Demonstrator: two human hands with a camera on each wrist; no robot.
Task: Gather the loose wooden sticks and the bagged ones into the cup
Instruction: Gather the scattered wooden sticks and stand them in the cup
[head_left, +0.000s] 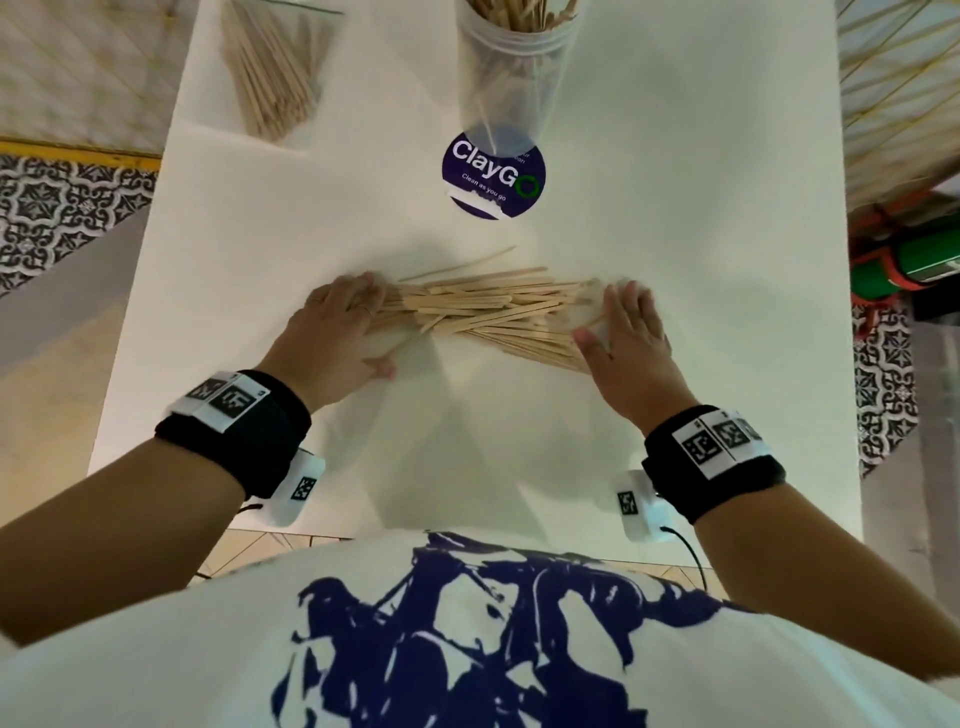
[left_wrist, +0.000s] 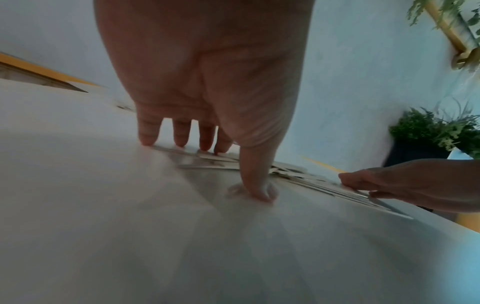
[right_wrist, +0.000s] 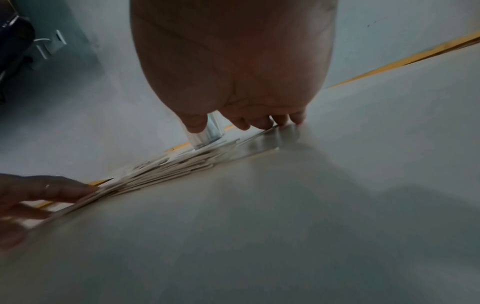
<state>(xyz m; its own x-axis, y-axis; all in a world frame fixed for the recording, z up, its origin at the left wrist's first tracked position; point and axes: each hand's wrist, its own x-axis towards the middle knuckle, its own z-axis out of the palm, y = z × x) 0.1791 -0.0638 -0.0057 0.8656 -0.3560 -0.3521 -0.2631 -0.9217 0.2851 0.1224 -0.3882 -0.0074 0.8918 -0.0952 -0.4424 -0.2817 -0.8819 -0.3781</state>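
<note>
A pile of loose wooden sticks (head_left: 483, 314) lies crosswise in the middle of the white table (head_left: 675, 208). My left hand (head_left: 337, 322) presses flat against the pile's left end, fingers straight, thumb on the table. My right hand (head_left: 623, 332) presses against the right end, fingers straight. The left wrist view shows my left fingertips (left_wrist: 182, 142) on the sticks (left_wrist: 298, 176). In the right wrist view the sticks (right_wrist: 168, 166) fan out under my right fingers (right_wrist: 259, 121). A clear plastic cup (head_left: 511, 78) with several sticks stands at the far centre. A clear bag of sticks (head_left: 272, 73) lies at the far left.
A round purple "ClayGo" sticker (head_left: 493, 174) sits on the table between the cup and the pile. The table's left edge runs close to the bag. Patterned floor tiles (head_left: 62, 202) and a green object (head_left: 914, 260) lie beyond the table's sides.
</note>
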